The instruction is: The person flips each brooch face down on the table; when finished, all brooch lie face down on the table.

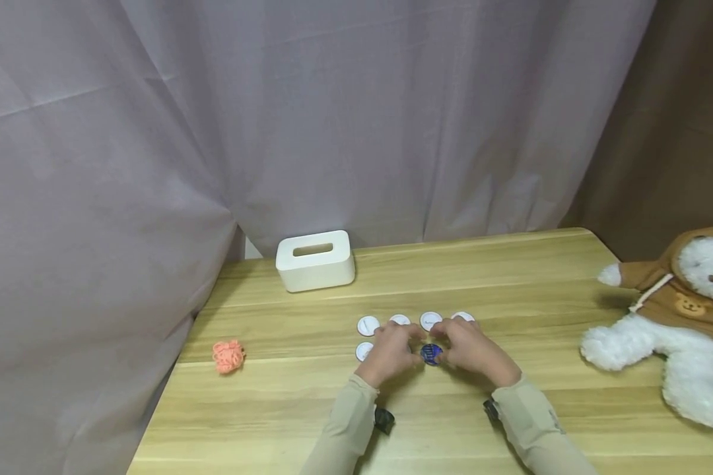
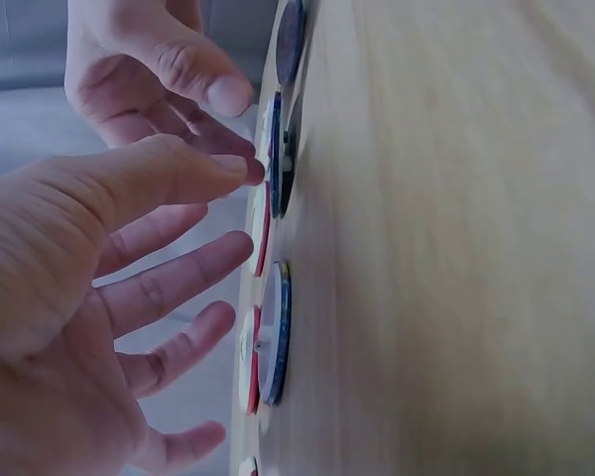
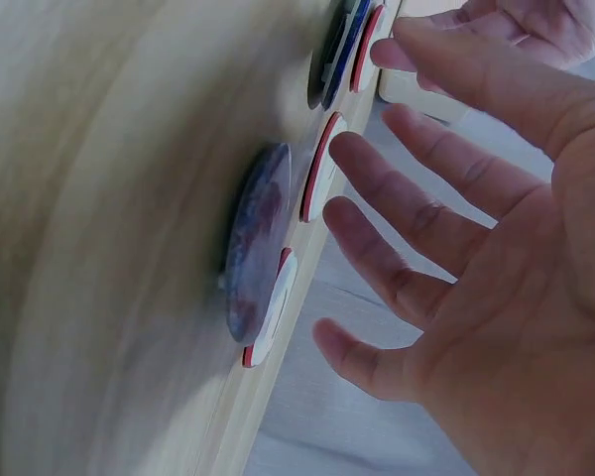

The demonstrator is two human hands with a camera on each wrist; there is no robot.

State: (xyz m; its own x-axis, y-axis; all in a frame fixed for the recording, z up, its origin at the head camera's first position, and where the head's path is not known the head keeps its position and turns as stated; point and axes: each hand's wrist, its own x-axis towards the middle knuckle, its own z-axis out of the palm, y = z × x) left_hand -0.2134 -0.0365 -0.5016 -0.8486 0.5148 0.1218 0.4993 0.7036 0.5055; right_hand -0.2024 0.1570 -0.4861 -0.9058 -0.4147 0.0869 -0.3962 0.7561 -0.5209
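Several round pin badges lie in two rows on the wooden table. White backs show on the far-row badge and the near-left badge. A blue-faced badge lies between my hands. My left hand is at its left, fingers spread and thumb tip close to a blue-edged badge in the left wrist view; contact is unclear. My right hand hovers at its right with spread fingers. Beneath that hand, a dark blue-purple badge shows in the right wrist view. The hands partly cover the rows.
A white tissue box stands at the back left. A coral tangled bundle lies at the left. At the right edge sits a white plush toy in a brown hoodie. Grey curtain hangs behind the table.
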